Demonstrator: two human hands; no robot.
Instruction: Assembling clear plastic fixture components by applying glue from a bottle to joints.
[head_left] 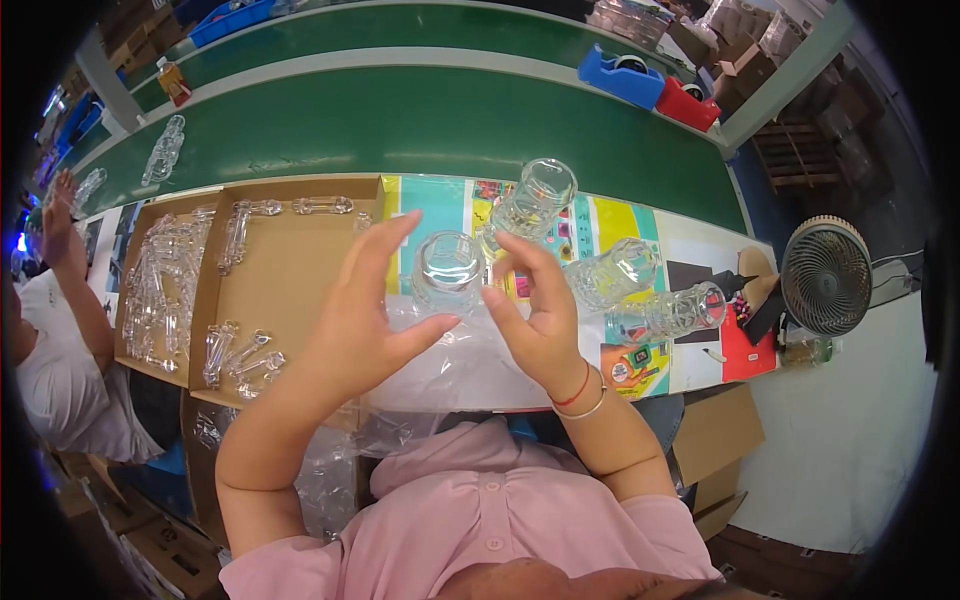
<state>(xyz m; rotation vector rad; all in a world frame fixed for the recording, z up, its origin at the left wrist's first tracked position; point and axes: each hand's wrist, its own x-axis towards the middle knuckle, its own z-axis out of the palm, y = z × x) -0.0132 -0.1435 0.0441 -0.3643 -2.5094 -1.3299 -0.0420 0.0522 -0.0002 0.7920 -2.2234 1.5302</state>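
Observation:
A clear glass vessel [447, 275] with a round rim stands between my hands. My left hand [370, 315] is on its left, thumb and fingers spread wide and holding nothing. On the right, my right hand [543, 315] has its fingers curved, with a gap between thumb and index finger; I see nothing gripped there. Whether either hand touches the glass is hard to tell. Beyond my right hand is a taller ribbed glass vessel [535, 200]. Two more clear glass vessels, one [615, 275] and another [668, 314], lie to the right of it.
A cardboard tray [285, 285] on the left holds several small glass pieces [165, 290]. Clear plastic film [450, 355] covers the near table edge. A black fan [826, 275] stands far right; tape dispensers [640, 80] sit at the back. Another person's hand [62, 225] is raised at left.

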